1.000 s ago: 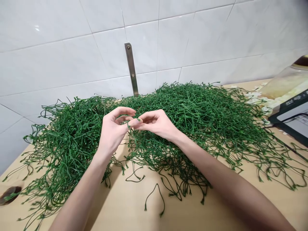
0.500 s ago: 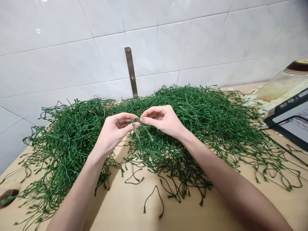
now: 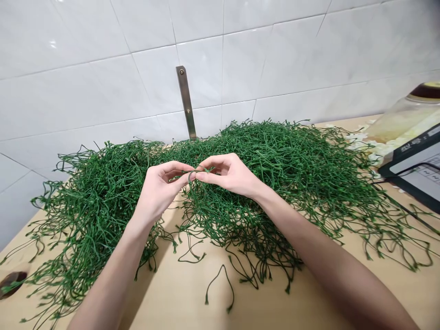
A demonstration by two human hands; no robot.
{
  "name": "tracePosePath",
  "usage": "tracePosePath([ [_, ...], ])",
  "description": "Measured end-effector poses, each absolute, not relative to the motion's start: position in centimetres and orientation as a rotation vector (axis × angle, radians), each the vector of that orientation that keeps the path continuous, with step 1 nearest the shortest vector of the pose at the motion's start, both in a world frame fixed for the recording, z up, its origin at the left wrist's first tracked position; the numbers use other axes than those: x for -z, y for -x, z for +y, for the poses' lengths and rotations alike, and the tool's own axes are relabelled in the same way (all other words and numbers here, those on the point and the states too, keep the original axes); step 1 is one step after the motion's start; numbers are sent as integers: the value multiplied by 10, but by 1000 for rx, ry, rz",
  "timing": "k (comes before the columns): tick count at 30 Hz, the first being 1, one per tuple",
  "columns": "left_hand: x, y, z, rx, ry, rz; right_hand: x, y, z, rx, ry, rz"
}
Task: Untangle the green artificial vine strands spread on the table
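Note:
Fingertip to fingertip, my left hand and my right hand pinch a thin green plastic stem, bent into a small loop between them. Both hands are closed, thumb against forefinger. Part of the stem is hidden by the fingers. Behind and beneath them spreads a large heap of similar green stems, thin and wavy with small tufted ends. A second thick mass of stems lies to the left of my left hand. One loose bent stem rests on the wooden table nearer to me.
At the right stand a clear jar with a dark lid and a black-framed panel with a cable. White petals lie near them. A metal bracket is fixed on the tiled wall. The table has a round hole at left.
My right hand has moved slightly left and closer to my left hand. The stem loop now sits tighter between the fingertips, and the length that hung below is less visible.

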State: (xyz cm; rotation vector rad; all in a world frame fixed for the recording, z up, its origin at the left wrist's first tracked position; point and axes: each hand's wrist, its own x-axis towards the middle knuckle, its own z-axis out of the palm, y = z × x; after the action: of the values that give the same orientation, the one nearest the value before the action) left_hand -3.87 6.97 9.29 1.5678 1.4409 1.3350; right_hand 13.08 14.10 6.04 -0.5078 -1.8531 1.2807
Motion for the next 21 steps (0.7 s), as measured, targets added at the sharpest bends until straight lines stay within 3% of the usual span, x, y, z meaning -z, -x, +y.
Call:
tracePosePath([
  [21, -89, 31, 64, -1144, -2310, 1578, -71, -137, 134, -955, 566, -2117],
])
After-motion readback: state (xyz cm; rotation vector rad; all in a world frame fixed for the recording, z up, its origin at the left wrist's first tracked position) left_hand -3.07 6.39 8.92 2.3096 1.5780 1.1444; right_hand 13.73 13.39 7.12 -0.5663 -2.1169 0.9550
